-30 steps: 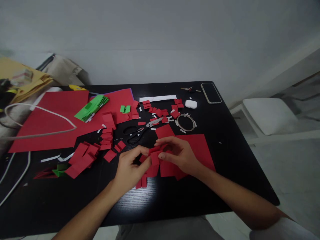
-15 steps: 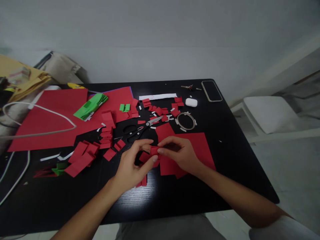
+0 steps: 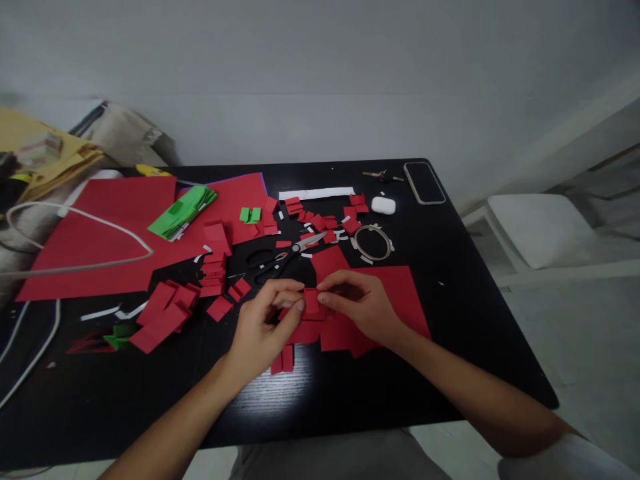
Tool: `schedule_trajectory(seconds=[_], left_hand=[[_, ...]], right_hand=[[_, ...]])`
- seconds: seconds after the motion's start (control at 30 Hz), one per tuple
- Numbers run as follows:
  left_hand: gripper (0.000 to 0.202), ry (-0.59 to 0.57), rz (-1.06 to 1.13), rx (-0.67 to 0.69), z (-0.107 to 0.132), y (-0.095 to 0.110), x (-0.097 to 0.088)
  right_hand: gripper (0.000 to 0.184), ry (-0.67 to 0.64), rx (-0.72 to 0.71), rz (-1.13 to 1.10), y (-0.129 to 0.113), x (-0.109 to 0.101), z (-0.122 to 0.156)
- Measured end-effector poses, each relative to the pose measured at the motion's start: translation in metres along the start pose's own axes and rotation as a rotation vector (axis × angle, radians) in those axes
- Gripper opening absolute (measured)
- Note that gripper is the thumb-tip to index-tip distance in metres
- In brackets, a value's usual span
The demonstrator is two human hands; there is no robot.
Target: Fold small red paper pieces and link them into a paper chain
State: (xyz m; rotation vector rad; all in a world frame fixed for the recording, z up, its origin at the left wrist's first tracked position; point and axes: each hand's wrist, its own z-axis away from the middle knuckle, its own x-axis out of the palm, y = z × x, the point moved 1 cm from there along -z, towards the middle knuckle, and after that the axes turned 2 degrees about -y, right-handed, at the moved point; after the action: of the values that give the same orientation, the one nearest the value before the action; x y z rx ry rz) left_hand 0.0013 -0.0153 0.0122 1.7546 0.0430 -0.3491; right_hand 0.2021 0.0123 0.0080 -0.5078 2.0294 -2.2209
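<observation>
A small folded piece of red paper (image 3: 312, 301) is held between my two hands above the table. My left hand (image 3: 267, 323) pinches its left side between thumb and fingers, and my right hand (image 3: 357, 300) grips its right edge with thumb and forefinger. Under and beside my right hand lie larger red paper sheets (image 3: 405, 300). Another folded red piece (image 3: 283, 360) lies just below my left hand. Black-handled scissors (image 3: 295, 248) rest with blades apart beyond my hands. A roll of tape (image 3: 373, 243) sits to their right, with white bits stuck around it.
Stacked red strips (image 3: 167, 313), green folded paper (image 3: 184, 212) and big red sheets (image 3: 105, 233) cover the left side. A white cable (image 3: 100, 220) loops there. A white earbud case (image 3: 383, 205) and a phone (image 3: 424, 183) lie at the back right. A stool (image 3: 540, 227) stands beyond the table.
My fingers have shifted on the small red paper, which now faces up more flatly. My left thumb has drawn back slightly to the left and up.
</observation>
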Motion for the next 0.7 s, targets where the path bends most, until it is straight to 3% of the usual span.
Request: schedule_trajectory(seconds=[0.13,0.5,0.7], left_hand=[[0.015,0.041,0.006,-0.019,0.0021,-0.0007,0.0007],[0.015,0.008,-0.178,0.108,0.0039,0.0006,0.0023],[0.024,-0.038,-0.184,0.039,0.0046,-0.0001,0.0011]], right_hand=[[0.02,0.001,-0.015,0.017,0.0023,0.0012,0.0015],[0.018,0.062,-0.019,0.046,0.0074,0.005,0.0025],[0.027,0.084,-0.009,0.083,0.0071,0.005,0.0031]])
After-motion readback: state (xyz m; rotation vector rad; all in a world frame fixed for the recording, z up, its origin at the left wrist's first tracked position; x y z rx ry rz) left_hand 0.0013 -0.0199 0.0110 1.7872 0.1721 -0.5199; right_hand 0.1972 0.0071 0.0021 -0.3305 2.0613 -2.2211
